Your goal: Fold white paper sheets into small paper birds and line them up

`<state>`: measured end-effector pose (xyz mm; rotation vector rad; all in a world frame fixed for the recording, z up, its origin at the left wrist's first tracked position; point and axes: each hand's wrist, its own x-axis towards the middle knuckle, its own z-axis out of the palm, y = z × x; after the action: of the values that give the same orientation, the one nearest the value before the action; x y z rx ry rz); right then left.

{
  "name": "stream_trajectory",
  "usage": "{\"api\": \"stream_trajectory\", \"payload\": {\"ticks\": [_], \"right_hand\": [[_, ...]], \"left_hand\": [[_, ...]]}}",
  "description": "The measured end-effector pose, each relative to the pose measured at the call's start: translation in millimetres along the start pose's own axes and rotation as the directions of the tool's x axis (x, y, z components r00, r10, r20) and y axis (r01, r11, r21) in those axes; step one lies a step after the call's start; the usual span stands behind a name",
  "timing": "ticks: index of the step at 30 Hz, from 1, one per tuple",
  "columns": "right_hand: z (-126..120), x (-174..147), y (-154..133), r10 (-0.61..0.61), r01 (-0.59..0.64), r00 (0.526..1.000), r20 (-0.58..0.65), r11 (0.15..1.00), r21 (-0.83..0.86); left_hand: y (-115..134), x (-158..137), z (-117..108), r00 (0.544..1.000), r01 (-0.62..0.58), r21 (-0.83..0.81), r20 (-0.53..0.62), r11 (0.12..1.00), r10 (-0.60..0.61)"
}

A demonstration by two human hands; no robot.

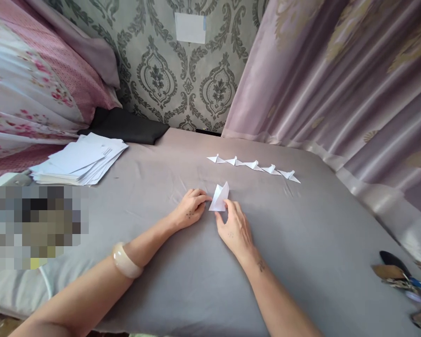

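Observation:
A small piece of white folded paper (219, 198) with pointed flaps stands on the grey bed sheet, in front of me. My right hand (235, 224) holds its lower right side between thumb and fingers. From the other side my left hand (192, 208) is closed, fingers curled, with its fingertips at the paper's left edge; its exact grip is partly hidden. Beyond the hands, several white origami figures (254, 164) form a slanting row, their pointed ends meeting or nearly so.
A stack of white paper sheets (79, 161) lies at the left, with a dark folded cloth (126, 125) behind it. Keys and small items (395, 276) lie at the far right. Curtains (323, 70) and a patterned wall (187, 70) border the bed. A blurred patch covers the left edge.

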<state>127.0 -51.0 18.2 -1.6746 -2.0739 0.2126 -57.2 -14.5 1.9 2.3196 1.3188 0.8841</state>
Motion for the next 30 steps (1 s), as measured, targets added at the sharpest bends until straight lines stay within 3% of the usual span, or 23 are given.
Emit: {"api": "stream_trajectory", "payload": {"ticks": [5,9,13,18,25,27,30], "right_hand": [[-0.5,5.4,11.0,0.08,-0.078,0.995,-0.061,0.996,0.035],[-4.2,11.1,19.4,0.106,-0.091,0.992,-0.063,0.976,0.199],[-6.1,17.1,24.8,0.135,-0.125,0.991,0.013,0.869,0.48],[-3.4,22.2,30.0,0.13,-0.147,0.989,0.071,0.813,0.563],[-14.1,19.4,31.5,0.153,-0.146,0.988,0.031,0.839,0.523],[-22.7,14.2,29.8,0.116,-0.117,0.993,0.028,0.898,0.423],[-35.4,3.2,23.8,0.003,-0.038,0.988,0.155,0.974,0.221]], "left_hand": [[2.9,-1.9,0.5,1.0,-0.021,0.017,-0.014,1.0,0.022],[8.2,-2.3,0.5,0.993,-0.063,0.199,-0.088,0.978,0.082],[17.1,-3.0,0.6,0.977,-0.195,0.391,-0.006,0.9,0.214],[25.5,-4.0,1.5,0.929,-0.356,0.475,0.089,0.805,0.359],[34.9,5.3,6.0,0.914,-0.405,0.513,0.23,0.757,0.333],[37.9,7.4,6.0,0.915,-0.401,0.518,0.26,0.756,0.307],[42.4,9.4,4.9,0.916,-0.393,0.531,0.3,0.751,0.267]]}}
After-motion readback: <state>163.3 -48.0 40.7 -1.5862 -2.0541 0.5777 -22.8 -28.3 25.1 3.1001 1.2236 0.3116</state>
